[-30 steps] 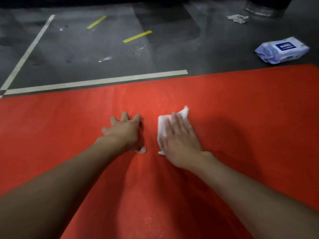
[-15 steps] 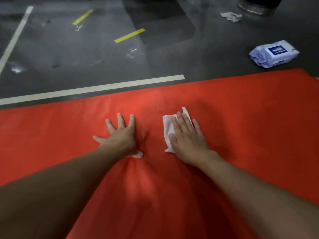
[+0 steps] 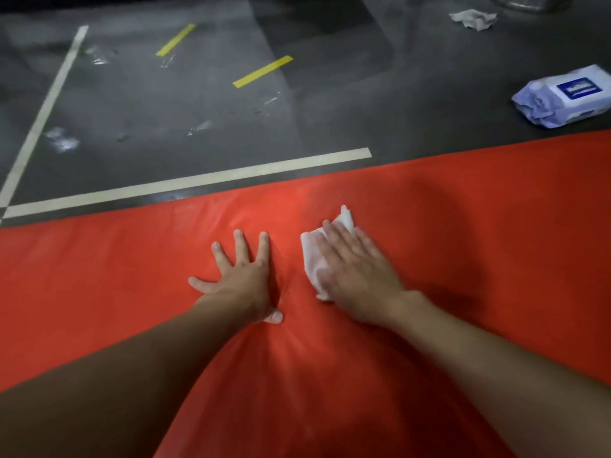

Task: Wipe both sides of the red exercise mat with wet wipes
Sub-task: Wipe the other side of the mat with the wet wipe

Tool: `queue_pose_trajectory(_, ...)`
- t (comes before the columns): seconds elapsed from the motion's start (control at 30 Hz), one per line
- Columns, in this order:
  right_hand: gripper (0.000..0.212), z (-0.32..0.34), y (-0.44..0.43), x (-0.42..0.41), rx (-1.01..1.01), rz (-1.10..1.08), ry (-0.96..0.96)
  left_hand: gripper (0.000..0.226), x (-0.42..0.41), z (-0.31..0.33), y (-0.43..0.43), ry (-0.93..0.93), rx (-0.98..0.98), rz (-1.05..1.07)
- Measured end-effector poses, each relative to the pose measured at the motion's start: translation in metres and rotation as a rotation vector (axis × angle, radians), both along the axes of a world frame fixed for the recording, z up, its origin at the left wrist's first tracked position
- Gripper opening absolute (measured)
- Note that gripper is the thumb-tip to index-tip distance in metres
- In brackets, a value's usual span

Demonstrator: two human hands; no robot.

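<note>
While the left hand (image 3: 243,279) spreads its fingers (image 3: 240,243) wide on the red padded exercise mat (image 3: 479,233), right hand (image 3: 358,276) flat, straight fingers pressing a white wet wipe (image 3: 311,259) onto it, blue plastic wipes pack (image 3: 562,99) well beyond those fingers

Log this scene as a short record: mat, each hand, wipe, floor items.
mat: red, lying on the dark floor
left hand: fingers spread, pressing flat on the mat
right hand: flat on the wipe
wipe: white, on the mat, partly under the right hand
floor items: pack of wipes beyond the mat; crumpled wipe farther back
</note>
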State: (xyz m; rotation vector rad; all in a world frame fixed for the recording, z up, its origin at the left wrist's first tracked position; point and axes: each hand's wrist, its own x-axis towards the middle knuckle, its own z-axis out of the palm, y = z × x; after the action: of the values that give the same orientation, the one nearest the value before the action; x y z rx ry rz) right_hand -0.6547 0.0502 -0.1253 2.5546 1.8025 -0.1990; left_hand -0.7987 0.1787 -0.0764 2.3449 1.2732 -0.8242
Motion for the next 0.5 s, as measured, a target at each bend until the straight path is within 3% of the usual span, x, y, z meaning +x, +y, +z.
queue_pose_trajectory(0.13,0.066,0.002,0.017,0.009,0.057,-0.354,0.036,0.146,0.003,-0.003,0.001,0.014,-0.007,0.008)
queue_pose_trajectory(0.2,0.067,-0.004,0.024,-0.015,0.113,-0.241,0.047,0.146,0.004,-0.004,0.002,0.023,-0.009,0.001)
queue_pose_trajectory(0.3,0.069,-0.003,0.018,0.01,0.029,-0.005,0.002,0.146,0.003,-0.004,0.003,0.029,-0.016,-0.008)
queue_pose_trajectory(0.43,0.066,-0.004,0.038,0.024,0.038,-0.373,0.042,0.146,0.002,-0.005,0.004,0.023,-0.025,-0.006)
queue_pose_trajectory(0.5,0.065,-0.009,0.046,0.002,0.093,-0.245,0.065,0.146,0.002,-0.006,0.003,0.019,-0.025,-0.009)
